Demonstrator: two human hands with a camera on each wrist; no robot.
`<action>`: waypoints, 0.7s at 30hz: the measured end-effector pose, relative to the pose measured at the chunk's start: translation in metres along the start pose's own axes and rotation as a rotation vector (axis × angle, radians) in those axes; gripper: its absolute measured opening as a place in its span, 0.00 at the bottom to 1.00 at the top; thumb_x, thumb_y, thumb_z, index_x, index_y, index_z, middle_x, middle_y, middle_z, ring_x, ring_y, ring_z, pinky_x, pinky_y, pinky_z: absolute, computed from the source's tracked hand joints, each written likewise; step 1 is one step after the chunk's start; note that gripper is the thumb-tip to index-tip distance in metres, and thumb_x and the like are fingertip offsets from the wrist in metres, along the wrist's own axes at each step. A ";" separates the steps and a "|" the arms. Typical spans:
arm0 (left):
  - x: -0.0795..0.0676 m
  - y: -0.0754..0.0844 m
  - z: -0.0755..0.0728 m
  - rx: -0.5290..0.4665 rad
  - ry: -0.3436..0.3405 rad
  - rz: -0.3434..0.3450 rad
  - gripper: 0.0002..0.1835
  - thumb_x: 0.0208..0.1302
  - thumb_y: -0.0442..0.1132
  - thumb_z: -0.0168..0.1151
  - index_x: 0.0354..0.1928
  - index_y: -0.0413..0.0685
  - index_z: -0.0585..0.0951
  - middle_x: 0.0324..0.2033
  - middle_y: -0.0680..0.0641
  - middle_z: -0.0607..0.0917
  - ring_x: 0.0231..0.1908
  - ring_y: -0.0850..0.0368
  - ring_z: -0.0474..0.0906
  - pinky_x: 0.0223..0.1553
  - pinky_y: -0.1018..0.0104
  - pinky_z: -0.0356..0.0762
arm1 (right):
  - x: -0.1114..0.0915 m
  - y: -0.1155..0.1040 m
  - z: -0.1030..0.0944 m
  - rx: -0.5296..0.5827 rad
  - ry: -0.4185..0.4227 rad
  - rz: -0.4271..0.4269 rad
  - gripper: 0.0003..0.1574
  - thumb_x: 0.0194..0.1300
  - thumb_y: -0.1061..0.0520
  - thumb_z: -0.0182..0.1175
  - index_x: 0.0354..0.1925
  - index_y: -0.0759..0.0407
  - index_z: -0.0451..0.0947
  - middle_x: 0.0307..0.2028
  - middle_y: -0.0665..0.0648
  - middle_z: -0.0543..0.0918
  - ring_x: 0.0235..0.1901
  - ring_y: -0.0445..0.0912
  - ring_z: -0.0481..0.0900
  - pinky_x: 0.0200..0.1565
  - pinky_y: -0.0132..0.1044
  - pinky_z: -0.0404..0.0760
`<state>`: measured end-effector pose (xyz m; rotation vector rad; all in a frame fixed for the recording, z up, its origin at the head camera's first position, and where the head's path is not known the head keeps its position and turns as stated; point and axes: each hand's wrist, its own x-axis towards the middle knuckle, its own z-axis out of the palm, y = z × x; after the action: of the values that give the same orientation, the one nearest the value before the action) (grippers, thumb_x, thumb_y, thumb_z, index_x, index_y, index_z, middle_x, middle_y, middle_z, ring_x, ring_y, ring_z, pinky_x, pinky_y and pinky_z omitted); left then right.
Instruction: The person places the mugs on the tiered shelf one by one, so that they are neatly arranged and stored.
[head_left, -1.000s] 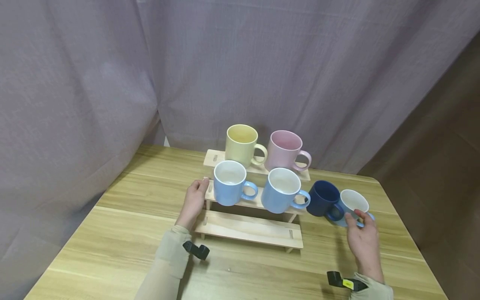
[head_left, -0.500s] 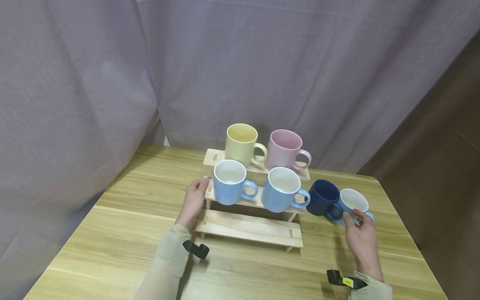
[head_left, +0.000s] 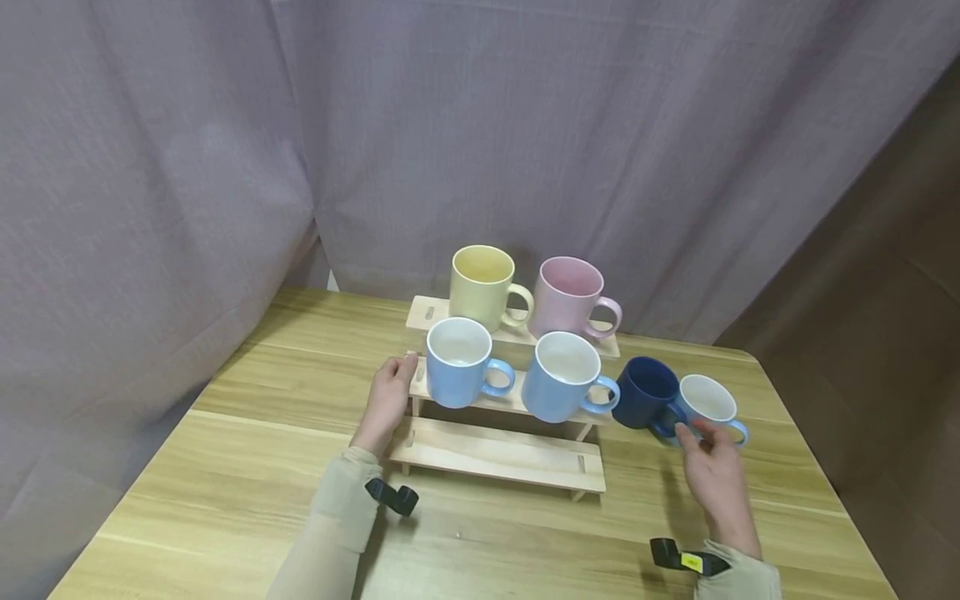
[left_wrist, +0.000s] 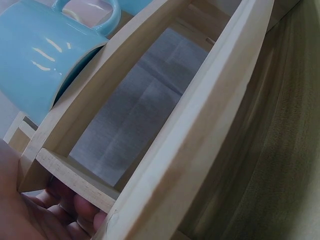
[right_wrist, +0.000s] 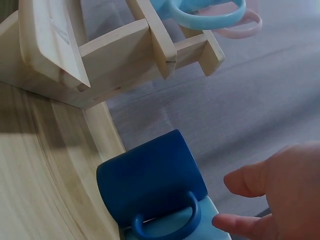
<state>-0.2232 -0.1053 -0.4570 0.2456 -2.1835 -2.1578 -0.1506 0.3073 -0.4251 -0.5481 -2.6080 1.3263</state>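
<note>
My left hand [head_left: 388, 400] grips the left end of the tiered wooden rack [head_left: 495, 454], thumb on top and fingers curled beneath in the left wrist view. Upright on the middle tier are two light blue mugs [head_left: 452, 375] with white insides. The top tier holds a yellow mug [head_left: 477, 304] and a pink mug [head_left: 558, 304]. Right of the rack, a navy mug [head_left: 637, 400] and another light blue mug [head_left: 696, 408] stand side by side on the table. My right hand [head_left: 716, 475] hovers over the front of that pair, thumb and finger parted, holding nothing.
The wooden table [head_left: 247, 475] extends to the front and left. A grey curtain [head_left: 465, 125] hangs behind, and a brown cloth [head_left: 885, 292] hangs along the right side. The rack's lowest tier bears no mug.
My right hand has drifted left, from the right-hand light blue mug toward the navy mug's handle. My left hand has stayed on the rack, and the mugs have not visibly moved.
</note>
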 end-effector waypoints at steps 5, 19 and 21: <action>0.001 -0.001 0.000 -0.004 0.001 -0.004 0.20 0.76 0.51 0.46 0.41 0.38 0.74 0.29 0.46 0.75 0.25 0.56 0.72 0.26 0.66 0.73 | 0.001 -0.001 0.004 0.001 -0.075 0.010 0.40 0.76 0.43 0.42 0.69 0.74 0.53 0.66 0.76 0.59 0.64 0.66 0.57 0.61 0.58 0.60; 0.001 -0.001 0.000 0.000 0.008 0.001 0.20 0.76 0.51 0.46 0.41 0.39 0.74 0.33 0.44 0.77 0.29 0.55 0.75 0.30 0.65 0.75 | 0.006 0.004 0.012 -0.082 -0.085 -0.051 0.40 0.76 0.49 0.44 0.70 0.77 0.47 0.61 0.76 0.60 0.60 0.66 0.62 0.60 0.57 0.62; 0.001 -0.001 0.000 -0.008 0.005 -0.001 0.19 0.76 0.51 0.46 0.41 0.39 0.74 0.32 0.44 0.77 0.28 0.55 0.75 0.29 0.65 0.75 | 0.006 0.005 0.013 -0.091 -0.075 -0.064 0.40 0.76 0.50 0.45 0.69 0.79 0.48 0.58 0.76 0.62 0.59 0.66 0.62 0.60 0.57 0.62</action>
<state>-0.2243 -0.1054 -0.4583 0.2518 -2.1716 -2.1637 -0.1591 0.3027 -0.4367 -0.4321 -2.7328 1.2371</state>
